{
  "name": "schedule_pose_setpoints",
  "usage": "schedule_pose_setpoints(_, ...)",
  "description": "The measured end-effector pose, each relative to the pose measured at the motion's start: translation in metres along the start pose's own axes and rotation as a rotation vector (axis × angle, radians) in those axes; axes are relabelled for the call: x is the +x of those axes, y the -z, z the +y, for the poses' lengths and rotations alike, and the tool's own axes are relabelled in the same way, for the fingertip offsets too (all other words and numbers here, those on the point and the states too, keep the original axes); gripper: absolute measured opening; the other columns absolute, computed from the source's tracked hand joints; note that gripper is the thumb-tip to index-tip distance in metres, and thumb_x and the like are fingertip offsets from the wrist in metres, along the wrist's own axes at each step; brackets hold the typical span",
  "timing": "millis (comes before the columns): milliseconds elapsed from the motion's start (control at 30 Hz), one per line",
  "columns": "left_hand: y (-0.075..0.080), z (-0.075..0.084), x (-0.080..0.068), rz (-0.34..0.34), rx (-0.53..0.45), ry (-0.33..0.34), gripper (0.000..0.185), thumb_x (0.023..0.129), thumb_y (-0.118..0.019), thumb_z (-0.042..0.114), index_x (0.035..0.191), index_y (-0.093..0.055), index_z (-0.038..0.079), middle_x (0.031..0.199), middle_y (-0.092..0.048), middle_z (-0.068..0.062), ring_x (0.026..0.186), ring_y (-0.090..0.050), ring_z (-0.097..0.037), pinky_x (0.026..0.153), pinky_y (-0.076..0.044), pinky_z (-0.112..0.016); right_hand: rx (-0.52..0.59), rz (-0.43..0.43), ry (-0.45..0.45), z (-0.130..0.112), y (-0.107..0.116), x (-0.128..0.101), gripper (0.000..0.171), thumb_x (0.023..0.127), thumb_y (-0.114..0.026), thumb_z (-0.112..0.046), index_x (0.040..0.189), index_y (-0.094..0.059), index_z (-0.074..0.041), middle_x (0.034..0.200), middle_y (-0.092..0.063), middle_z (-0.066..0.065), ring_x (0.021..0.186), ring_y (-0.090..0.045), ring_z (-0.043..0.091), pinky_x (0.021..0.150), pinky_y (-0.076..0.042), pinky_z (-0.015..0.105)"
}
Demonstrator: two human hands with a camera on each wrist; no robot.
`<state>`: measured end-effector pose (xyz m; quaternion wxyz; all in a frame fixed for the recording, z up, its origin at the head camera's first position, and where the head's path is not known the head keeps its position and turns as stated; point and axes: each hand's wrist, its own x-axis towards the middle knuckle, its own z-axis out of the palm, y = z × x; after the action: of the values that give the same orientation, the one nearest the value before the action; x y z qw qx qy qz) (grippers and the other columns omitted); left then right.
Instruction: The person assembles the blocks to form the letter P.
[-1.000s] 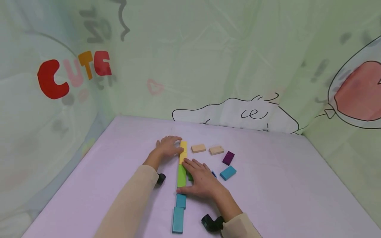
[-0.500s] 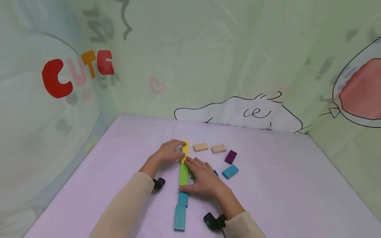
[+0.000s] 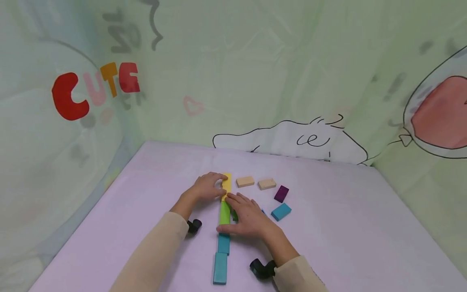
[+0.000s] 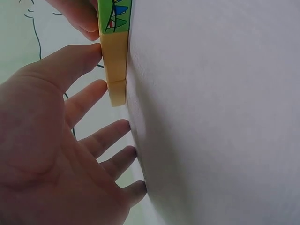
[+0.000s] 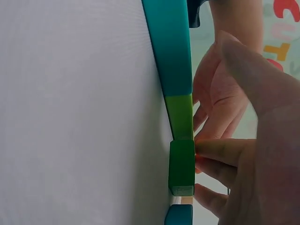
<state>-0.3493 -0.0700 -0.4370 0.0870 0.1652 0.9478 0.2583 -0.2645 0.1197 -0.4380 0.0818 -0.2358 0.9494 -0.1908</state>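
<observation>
A straight row of flat blocks runs away from me: yellow blocks (image 3: 226,184) at the far end, light green (image 3: 224,213) in the middle, teal blocks (image 3: 220,267) nearest. My left hand (image 3: 208,186) touches the yellow blocks from the left with thumb and index fingertips; its other fingers spread apart in the left wrist view. Over the light green part lies my right hand (image 3: 249,217), index fingertip by the yellow end and thumb near the teal joint. Its fingertips meet the top of a dark green block (image 5: 182,166), mostly hidden in the head view.
Right of the row lie two plain wooden blocks (image 3: 245,181), a purple block (image 3: 281,194) and a blue block (image 3: 281,211). Another blue block (image 5: 180,214) is partly covered by the right hand. Printed cloth walls rise behind the pale tabletop (image 3: 339,235).
The left hand has moved slightly toward me along the yellow blocks. The right thumb has shifted a little away from me. The row stays in place, with slight camera sway.
</observation>
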Motion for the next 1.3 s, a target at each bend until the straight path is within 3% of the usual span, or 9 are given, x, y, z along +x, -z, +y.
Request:
schedule_pose_setpoints(100,0.001,-0.002,-0.002,0.003,0.002,-0.002,0.053,0.098,-0.067,0.033,0.148,-0.056,0.020,0.159,-0.048,-0.012,0.151,-0.039,-0.033,0.125,-0.025,-0.060,0.048,0.026,0.004,-0.002,0.002,0.001,0.084,0.091,-0.066,-0.064,0.155,-0.048,-0.014,0.163,-0.044,0.007,0.155,-0.033,0.033,0.124,-0.026,0.064)
schedule_pose_setpoints(200,-0.001,-0.005,-0.003,0.010,0.005,-0.015,0.053,0.097,-0.067,0.033,0.147,-0.056,0.020,0.158,-0.049,-0.012,0.150,-0.040,-0.033,0.124,-0.026,-0.060,0.069,0.105,-0.013,0.001,0.009,0.002,0.069,0.095,-0.067,-0.053,0.150,-0.055,-0.013,0.156,-0.052,0.009,0.149,-0.044,0.034,0.120,-0.036,0.060)
schedule_pose_setpoints(300,-0.003,-0.006,-0.003,0.012,-0.003,-0.006,0.053,0.097,-0.067,0.032,0.147,-0.056,0.020,0.158,-0.049,-0.012,0.150,-0.040,-0.033,0.125,-0.026,-0.060,0.033,0.207,-0.077,0.008,0.017,0.009,0.056,0.097,-0.070,-0.042,0.143,-0.061,-0.012,0.148,-0.060,0.011,0.141,-0.052,0.035,0.113,-0.046,0.057)
schedule_pose_setpoints(400,-0.005,-0.007,-0.003,0.010,-0.005,0.015,0.053,0.097,-0.068,0.032,0.148,-0.057,0.021,0.158,-0.049,-0.011,0.151,-0.039,-0.033,0.125,-0.025,-0.059,-0.048,0.267,-0.159,0.017,0.022,0.021,0.054,0.096,-0.073,-0.039,0.141,-0.063,-0.011,0.142,-0.063,0.014,0.135,-0.056,0.036,0.109,-0.049,0.057)
schedule_pose_setpoints(600,-0.008,-0.008,-0.005,0.012,-0.009,0.008,0.052,0.097,-0.067,0.033,0.147,-0.057,0.021,0.158,-0.049,-0.010,0.151,-0.039,-0.033,0.126,-0.021,-0.062,-0.164,0.274,-0.303,0.038,0.022,0.044,0.066,0.092,-0.076,-0.042,0.145,-0.058,-0.006,0.142,-0.061,0.018,0.134,-0.053,0.038,0.114,-0.044,0.057)
schedule_pose_setpoints(767,-0.009,-0.007,-0.008,0.014,-0.013,0.028,0.051,0.098,-0.067,0.033,0.147,-0.057,0.023,0.159,-0.048,-0.010,0.152,-0.038,-0.032,0.126,-0.020,-0.062,-0.120,0.231,-0.371,0.055,0.019,0.055,0.070,0.094,-0.072,-0.046,0.147,-0.055,-0.005,0.145,-0.058,0.019,0.137,-0.049,0.040,0.120,-0.036,0.060)
schedule_pose_setpoints(933,-0.010,-0.005,-0.007,0.020,-0.026,0.017,0.052,0.098,-0.066,0.034,0.148,-0.057,0.023,0.159,-0.048,-0.009,0.152,-0.037,-0.032,0.127,-0.020,-0.062,-0.077,0.217,-0.372,0.068,0.023,0.060,0.061,0.094,-0.073,-0.040,0.144,-0.059,-0.009,0.143,-0.060,0.017,0.137,-0.048,0.040,0.122,-0.028,0.064)
schedule_pose_setpoints(1100,-0.010,-0.005,-0.005,0.035,-0.028,0.013,0.052,0.098,-0.066,0.034,0.148,-0.057,0.023,0.159,-0.047,-0.009,0.152,-0.037,-0.031,0.127,-0.019,-0.061,-0.076,0.222,-0.327,0.073,0.028,0.066,0.052,0.094,-0.076,-0.036,0.138,-0.065,-0.011,0.137,-0.063,0.016,0.131,-0.052,0.039,0.115,-0.039,0.061)
schedule_pose_setpoints(1300,-0.007,-0.005,-0.002,0.033,-0.027,0.011,0.052,0.099,-0.066,0.034,0.149,-0.056,0.024,0.160,-0.046,-0.008,0.153,-0.036,-0.031,0.127,-0.018,-0.060,-0.029,0.241,-0.355,0.075,0.032,0.070,0.049,0.093,-0.077,-0.037,0.134,-0.068,-0.013,0.134,-0.065,0.014,0.128,-0.052,0.036,0.113,-0.040,0.059)
